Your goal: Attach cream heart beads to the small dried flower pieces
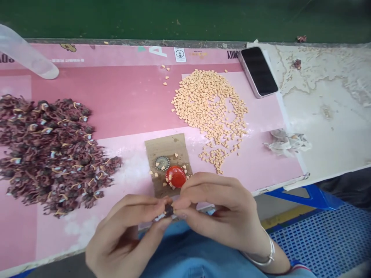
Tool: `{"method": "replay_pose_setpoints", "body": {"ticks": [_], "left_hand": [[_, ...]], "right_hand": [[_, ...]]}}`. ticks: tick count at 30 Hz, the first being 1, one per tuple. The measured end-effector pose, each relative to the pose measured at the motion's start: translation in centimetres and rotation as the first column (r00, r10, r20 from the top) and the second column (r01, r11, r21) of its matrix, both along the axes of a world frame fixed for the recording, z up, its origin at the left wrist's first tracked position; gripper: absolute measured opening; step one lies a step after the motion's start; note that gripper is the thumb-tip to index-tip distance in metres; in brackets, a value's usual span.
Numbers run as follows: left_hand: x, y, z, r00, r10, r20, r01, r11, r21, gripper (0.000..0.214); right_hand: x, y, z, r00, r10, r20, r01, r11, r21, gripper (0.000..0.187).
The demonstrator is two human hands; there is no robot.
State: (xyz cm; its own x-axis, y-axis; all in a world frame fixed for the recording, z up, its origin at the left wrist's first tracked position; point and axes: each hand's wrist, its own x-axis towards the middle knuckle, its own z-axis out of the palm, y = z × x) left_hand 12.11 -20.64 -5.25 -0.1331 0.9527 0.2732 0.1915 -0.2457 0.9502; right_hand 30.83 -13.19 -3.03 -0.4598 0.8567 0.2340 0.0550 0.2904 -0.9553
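Note:
My left hand [130, 227] pinches a small dark figure [168, 210] with pale bits on it, low in front of my blue top. Against the same figure, the thumb and fingertips of my right hand [217, 212] are pressed together; a tiny yellowish bit shows there, but what they hold is mostly hidden. Just beyond the hands lies a brown board [168, 144] with a red bottle cap [176, 177], a grey crimped cap [162, 163] and loose yellow pieces. To the left spreads a pile of dark maroon figures [52, 150] with yellow and pale parts.
Small yellow pieces [203, 96] lie heaped beyond my right hand. A phone [259, 71] rests at the back right, near a crumpled white wrapper [286, 142]. A translucent plastic strip [29, 56] reaches in at left. Behind the pink tabletop [130, 96] runs a green surface [185, 19].

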Motion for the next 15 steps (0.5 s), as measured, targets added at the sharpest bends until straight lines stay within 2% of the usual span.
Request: {"method": "replay_pose_setpoints", "body": {"ticks": [3, 5, 8, 12, 15], "left_hand": [[0.3, 0.3, 0.3, 1.0, -0.021, -0.005, 0.021, 1.0, -0.018, 0.029], [0.4, 0.5, 0.3, 1.0, -0.02, 0.02, 0.02, 0.999, -0.035, 0.036], [0.7, 0.7, 0.5, 0.999, 0.01, 0.031, -0.008, 0.999, -0.041, 0.043], [1.1, 1.3, 1.8, 0.997, 0.038, -0.069, -0.043, 0.996, -0.075, 0.042], [0.3, 2.8, 3.1, 0.98, -0.026, -0.199, 0.0, 0.992, -0.129, 0.031]], "right_hand": [[0.6, 0.2, 0.3, 0.999, 0.018, 0.034, -0.019, 0.999, 0.031, 0.01], [1.0, 0.1, 0.5, 0.996, 0.005, 0.094, -0.017, 0.992, 0.123, 0.01], [1.2, -0.7, 0.4, 0.982, -0.08, 0.172, 0.028, 0.959, 0.284, 0.014], [0.9, -1.4, -0.1, 0.963, -0.192, 0.19, 0.105, 0.914, 0.393, 0.019], [2.2, -0.6, -0.6, 0.96, -0.206, 0.189, 0.105, 0.891, 0.441, 0.023]]}}
